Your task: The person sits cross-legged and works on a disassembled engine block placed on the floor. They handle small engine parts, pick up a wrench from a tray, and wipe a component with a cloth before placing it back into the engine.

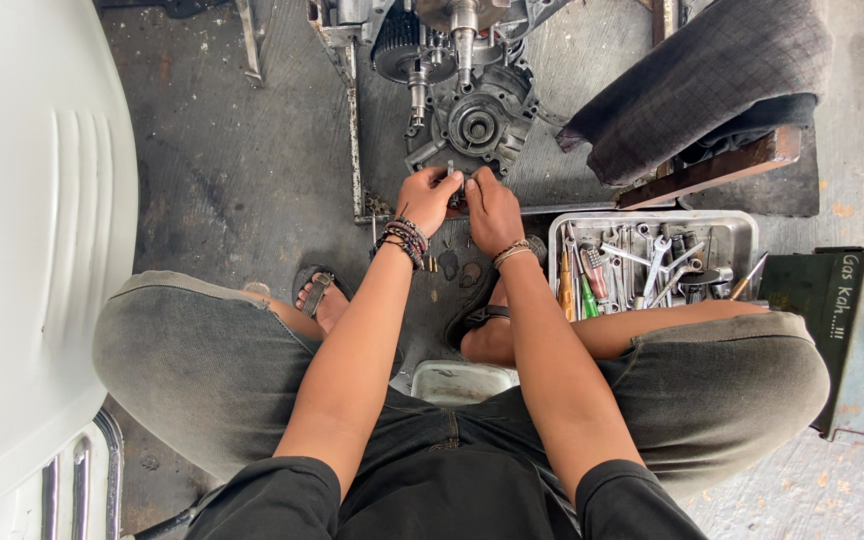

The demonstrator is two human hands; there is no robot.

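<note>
both hands meet over the floor just in front of the opened engine case (472, 120). the left hand (426, 198) and the right hand (490, 208) are each pinched narrow around one small dark metal part (455, 186), which sits between the fingertips of both, close to the lower edge of the case but, as far as can be seen, not touching it. what kind of part it is stays too small to tell.

judging by its size and dull steel look, it is light, rigid and hard, likely oily (the case and the concrete floor (242, 170) both look greasy), so it could slip out of a loose pinch. a fingertip grip across its sides, as both hands have now, suits it better than a palm hold.

a metal tray of wrenches and screwdrivers (742, 225) lies near the right knee.
</note>
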